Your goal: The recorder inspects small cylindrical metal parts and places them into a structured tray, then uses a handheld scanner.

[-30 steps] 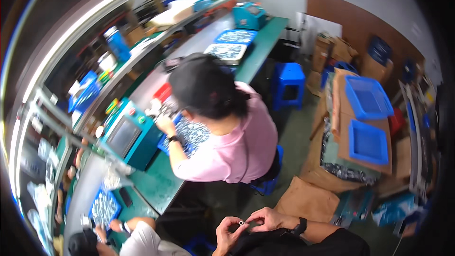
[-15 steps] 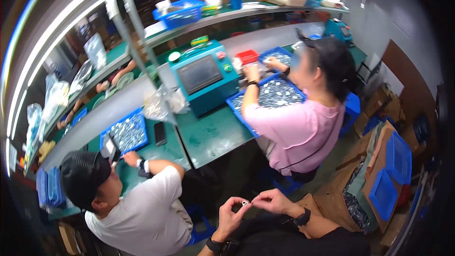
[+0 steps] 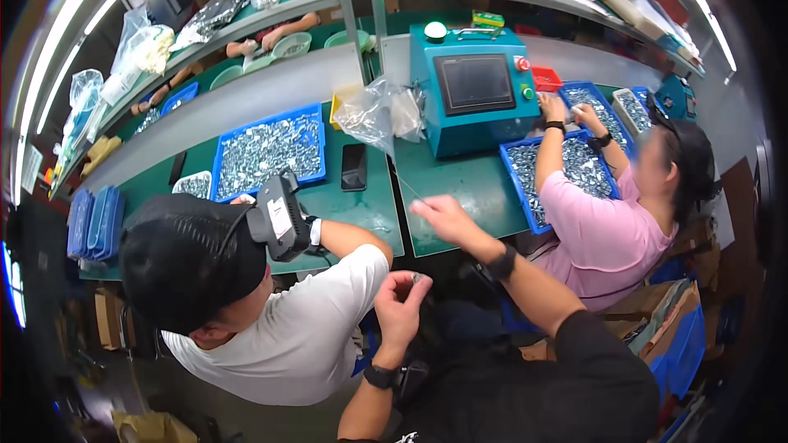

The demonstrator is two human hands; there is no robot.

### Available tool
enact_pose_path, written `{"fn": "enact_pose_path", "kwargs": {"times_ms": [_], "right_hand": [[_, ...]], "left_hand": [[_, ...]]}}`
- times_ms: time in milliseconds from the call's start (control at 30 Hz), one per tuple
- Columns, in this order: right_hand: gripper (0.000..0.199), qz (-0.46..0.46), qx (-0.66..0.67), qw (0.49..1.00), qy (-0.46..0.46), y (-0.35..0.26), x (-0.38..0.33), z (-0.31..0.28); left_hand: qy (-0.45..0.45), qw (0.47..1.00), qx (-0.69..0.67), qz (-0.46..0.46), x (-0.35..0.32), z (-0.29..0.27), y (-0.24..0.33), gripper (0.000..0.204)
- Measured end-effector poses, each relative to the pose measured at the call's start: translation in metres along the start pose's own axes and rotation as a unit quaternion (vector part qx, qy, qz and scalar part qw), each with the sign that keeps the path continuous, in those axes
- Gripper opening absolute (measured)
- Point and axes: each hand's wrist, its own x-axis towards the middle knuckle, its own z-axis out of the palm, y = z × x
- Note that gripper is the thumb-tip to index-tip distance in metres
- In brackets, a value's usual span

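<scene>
My left hand (image 3: 402, 305) is raised in front of my chest, its fingertips pinched on a tiny metal part (image 3: 415, 279). My right hand (image 3: 441, 220) reaches forward over the green bench (image 3: 460, 189), fingers loosely curled, with nothing visible in it. A black watch sits on each of my wrists. A clear plastic bag (image 3: 373, 115) lies on the bench beyond my right hand, beside a teal machine (image 3: 472, 90) with a dark screen.
A person in a white shirt and black cap (image 3: 246, 295) sits close on my left at a blue tray of small metal parts (image 3: 267, 148). A person in pink (image 3: 599, 221) works on my right at another blue tray (image 3: 566, 168). A black phone (image 3: 354, 166) lies on the bench.
The view has swung from the floor side to the bench. My hands, together a moment ago, have parted: the right has gone forward over the bench, the left stays near my chest.
</scene>
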Motion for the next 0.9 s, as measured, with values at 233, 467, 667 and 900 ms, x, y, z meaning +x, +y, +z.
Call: {"fn": "enact_pose_path", "kwargs": {"times_ms": [233, 467, 667, 900], "right_hand": [[0.035, 0.26, 0.147, 0.913, -0.278, 0.005, 0.147, 0.06], [0.039, 0.001, 0.006, 1.0, -0.01, 0.072, 0.268, 0.087], [0.038, -0.031, 0.011, 0.974, 0.225, 0.021, 0.289, 0.047], [0.042, 0.023, -0.067, 0.996, 0.062, -0.007, 0.326, 0.057]], "left_hand": [[0.17, 0.983, -0.071, -0.015, 0.088, -0.001, 0.014, 0.009], [0.248, 0.968, -0.027, 0.01, 0.213, 0.009, -0.003, 0.017], [0.151, 0.943, 0.295, 0.032, 0.344, -0.039, -0.041, 0.035], [0.046, 0.877, 0.469, 0.092, 0.437, -0.054, -0.062, 0.027]]}}
